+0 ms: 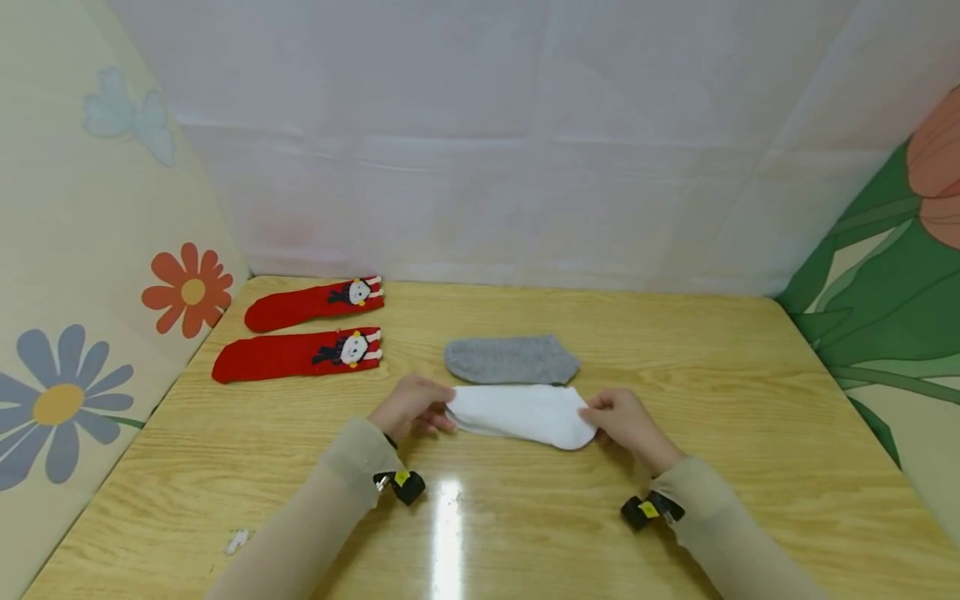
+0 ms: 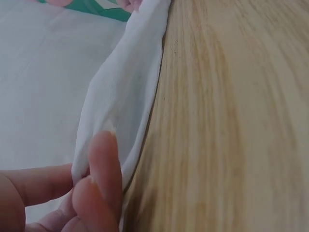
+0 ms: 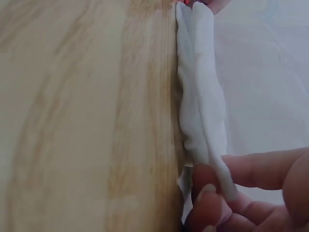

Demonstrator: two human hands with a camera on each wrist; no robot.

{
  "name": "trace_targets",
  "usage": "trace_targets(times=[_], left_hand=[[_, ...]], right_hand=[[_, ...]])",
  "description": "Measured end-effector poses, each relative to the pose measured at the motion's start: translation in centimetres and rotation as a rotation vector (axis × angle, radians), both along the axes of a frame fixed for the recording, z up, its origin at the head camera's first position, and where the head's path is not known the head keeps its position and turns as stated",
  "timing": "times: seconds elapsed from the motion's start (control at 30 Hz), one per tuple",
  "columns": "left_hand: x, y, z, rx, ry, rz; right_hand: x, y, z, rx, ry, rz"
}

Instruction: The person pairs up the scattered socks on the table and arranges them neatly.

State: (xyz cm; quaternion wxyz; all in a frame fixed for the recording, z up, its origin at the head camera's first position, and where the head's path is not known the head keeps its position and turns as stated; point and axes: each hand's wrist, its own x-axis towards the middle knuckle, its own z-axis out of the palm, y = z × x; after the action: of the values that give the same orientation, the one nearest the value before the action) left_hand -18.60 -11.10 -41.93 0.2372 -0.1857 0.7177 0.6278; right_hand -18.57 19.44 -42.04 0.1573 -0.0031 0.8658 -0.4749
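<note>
A white sock [image 1: 517, 412] is stretched sideways between two hands, just in front of a grey sock [image 1: 510, 360] that lies flat on the table. At its left end my left hand [image 1: 412, 407] pinches the fabric between thumb and finger. My right hand [image 1: 626, 423] pinches the opposite, rounded end. In the left wrist view the white sock [image 2: 125, 82] runs away from the fingertips along the tabletop. The right wrist view shows folded layers of the white sock [image 3: 205, 92], the top one held between thumb and finger.
Two red socks [image 1: 300, 357] with a cartoon figure lie one behind the other at the back left of the wooden table [image 1: 712, 358]. A white cloth [image 1: 487, 150] hangs behind the table. Flower-printed panels [image 1: 60, 333] stand at both sides. A small white mark [image 1: 237, 541] is at the front left.
</note>
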Motion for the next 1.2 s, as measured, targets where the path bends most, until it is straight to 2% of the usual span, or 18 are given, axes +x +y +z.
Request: trace_targets(times=[0.4,0.6,0.8,1.0,1.2], left_hand=[[0.0,-0.3,0.1,-0.025,0.045,0.007],[0.5,-0.9,0.3,-0.017,0.077,0.026],[1.2,-2.7,0.8,-0.016,0.1,0.047],[2.1,-4.7,0.9,-0.041,0.097,0.075],[3.2,-7.0,1.1,-0.045,0.119,0.107]], right_hand=[[-0.1,-0.5,-0.2,0.044,-0.019,0.011],[0.0,-0.2,-0.1,0.048,0.005,0.037],[-0.1,0.7,0.6,0.056,0.029,0.032],[-0.4,0.9,1.6,0.128,0.134,-0.019],[-0.5,-0.9,2.9,0.047,0.187,-0.074]])
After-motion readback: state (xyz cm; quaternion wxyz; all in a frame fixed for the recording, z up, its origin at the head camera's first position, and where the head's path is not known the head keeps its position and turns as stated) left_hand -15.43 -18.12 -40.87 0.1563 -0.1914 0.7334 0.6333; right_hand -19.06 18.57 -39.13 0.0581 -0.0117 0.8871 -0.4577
